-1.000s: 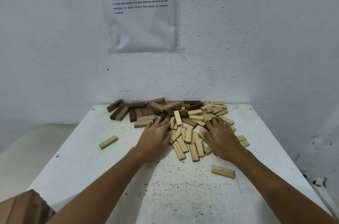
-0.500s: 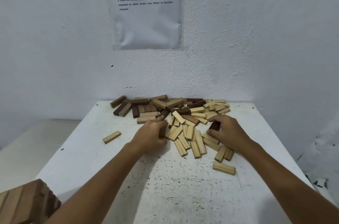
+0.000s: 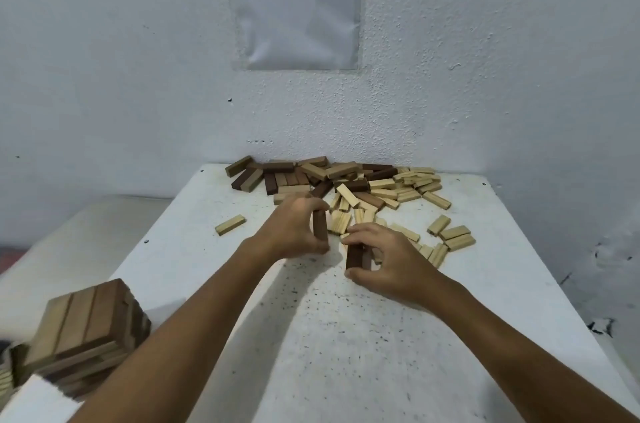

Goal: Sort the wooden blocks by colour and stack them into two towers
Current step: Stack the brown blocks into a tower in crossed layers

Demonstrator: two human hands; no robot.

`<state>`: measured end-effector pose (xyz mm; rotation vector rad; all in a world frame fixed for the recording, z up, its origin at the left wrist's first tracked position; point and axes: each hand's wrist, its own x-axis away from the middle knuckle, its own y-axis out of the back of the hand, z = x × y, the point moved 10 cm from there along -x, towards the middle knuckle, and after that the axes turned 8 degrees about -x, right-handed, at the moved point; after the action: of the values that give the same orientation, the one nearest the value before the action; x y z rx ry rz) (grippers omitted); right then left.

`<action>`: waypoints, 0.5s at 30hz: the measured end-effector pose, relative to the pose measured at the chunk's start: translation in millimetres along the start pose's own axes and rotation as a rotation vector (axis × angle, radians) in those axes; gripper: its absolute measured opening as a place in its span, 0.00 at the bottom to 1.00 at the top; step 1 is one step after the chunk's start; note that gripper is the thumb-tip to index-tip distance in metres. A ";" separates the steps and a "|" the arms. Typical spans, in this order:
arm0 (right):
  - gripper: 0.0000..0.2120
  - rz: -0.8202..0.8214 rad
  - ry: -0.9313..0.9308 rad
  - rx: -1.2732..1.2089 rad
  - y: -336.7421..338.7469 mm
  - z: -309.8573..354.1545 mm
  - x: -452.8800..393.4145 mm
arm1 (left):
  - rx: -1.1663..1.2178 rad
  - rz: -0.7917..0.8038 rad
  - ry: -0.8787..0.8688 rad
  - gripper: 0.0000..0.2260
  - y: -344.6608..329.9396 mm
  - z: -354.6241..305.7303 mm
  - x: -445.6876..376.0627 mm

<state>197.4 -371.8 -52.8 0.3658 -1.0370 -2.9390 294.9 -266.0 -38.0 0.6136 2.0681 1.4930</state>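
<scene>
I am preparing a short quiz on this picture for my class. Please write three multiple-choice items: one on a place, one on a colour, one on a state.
1. Where does the single pale block lie?
A. left of the pile, apart from it
B. on top of the pile
C. in the right hand

2. What colour is the block in the left hand?
A. pale
B. dark brown
C. white

3. What is the right hand doing?
A. lying flat on the table
B. gripping a dark block
C. touching the wall

Key: 1 A, it sits alone on the table. 2 B, the left-hand block is dark. 3 B, fingers curl round the right-hand block.
</scene>
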 end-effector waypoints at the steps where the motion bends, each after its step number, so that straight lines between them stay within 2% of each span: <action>1: 0.24 0.025 -0.001 0.002 -5.8 5.1 4.3 | 0.003 0.008 -0.009 0.33 1.2 -6.0 10.8; 7: 0.24 0.109 -0.011 -0.028 -30.5 21.8 27.8 | 0.012 0.124 -0.006 0.29 -8.2 -11.5 80.6; 13: 0.24 0.222 -0.021 -0.065 -58.2 27.1 31.8 | 0.083 0.103 0.004 0.25 -11.0 2.3 119.8; 15: 0.21 0.204 -0.032 -0.103 -58.1 28.0 25.3 | 0.114 0.088 -0.003 0.26 -12.9 4.0 124.0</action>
<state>170.9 -311.1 -73.1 0.1987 -0.8644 -2.8091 201.6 -189.2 -68.9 0.7597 2.1606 1.4273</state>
